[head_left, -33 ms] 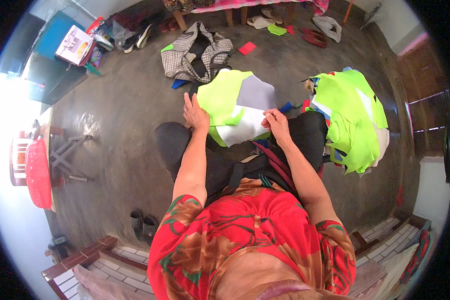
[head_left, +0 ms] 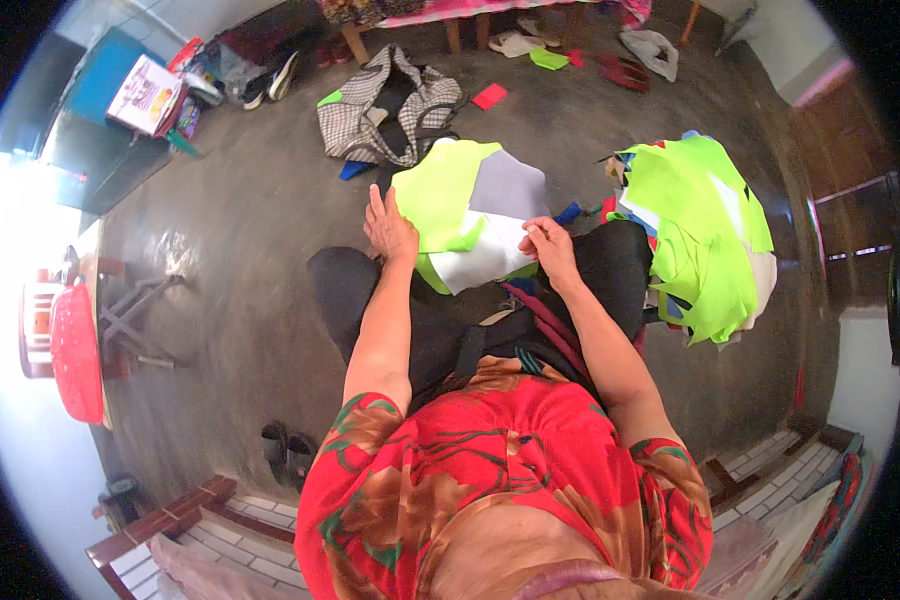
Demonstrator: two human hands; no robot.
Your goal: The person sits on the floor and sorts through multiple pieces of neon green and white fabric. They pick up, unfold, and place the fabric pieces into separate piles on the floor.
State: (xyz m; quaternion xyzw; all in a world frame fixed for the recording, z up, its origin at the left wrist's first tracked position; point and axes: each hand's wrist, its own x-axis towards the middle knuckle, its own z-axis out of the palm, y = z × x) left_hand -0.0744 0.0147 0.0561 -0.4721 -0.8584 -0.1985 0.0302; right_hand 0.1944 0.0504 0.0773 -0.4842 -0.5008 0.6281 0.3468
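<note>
Fabric (head_left: 470, 212) between both hands (head_left: 393, 234) (head_left: 552, 247)

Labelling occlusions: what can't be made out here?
Head view, all:
- Right hand: curled fingers hide whether it pinches anything.
- Under the lime, grey and white sheets: covered by them.
- Right-side pile: lime top layers hide most lower pieces.
- Checked bag: shadow obscures most of its inside.

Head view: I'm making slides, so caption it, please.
Left hand and right hand at lime, gray and white fabric pieces, a lime-topped pile to the right.
</note>
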